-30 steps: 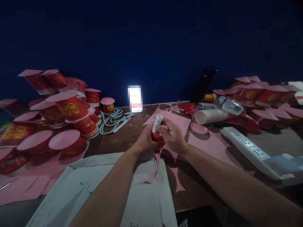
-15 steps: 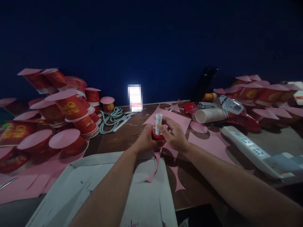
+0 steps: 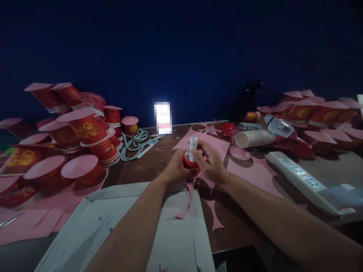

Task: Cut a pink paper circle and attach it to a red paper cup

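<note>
My left hand (image 3: 175, 167) is closed around a small red paper cup (image 3: 190, 163) that seems to be upside down. In my right hand (image 3: 211, 161), thumb and fingers pinch a white glue stick (image 3: 193, 145). The stick stands nearly upright, its lower end at the top of the cup; their exact contact is hidden. Beneath the hands, a narrow pink paper scrap (image 3: 189, 202) hangs over the edge of a white board or box (image 3: 176, 230). A pink paper sheet (image 3: 185, 138) lies just behind the hands.
Red cups topped with pink discs (image 3: 79, 166) are stacked at left, more (image 3: 303, 109) at right. A coiled cable (image 3: 129, 145) lies left of a glowing screen (image 3: 163, 118). On the right are nested paper cups (image 3: 255, 138), a power strip (image 3: 295, 177) and a pink disc (image 3: 239, 153).
The glue stick has moved slightly right over the cup, and more of the cup's red shows beside it. Both hands keep their grip. The whole view has shifted a little.
</note>
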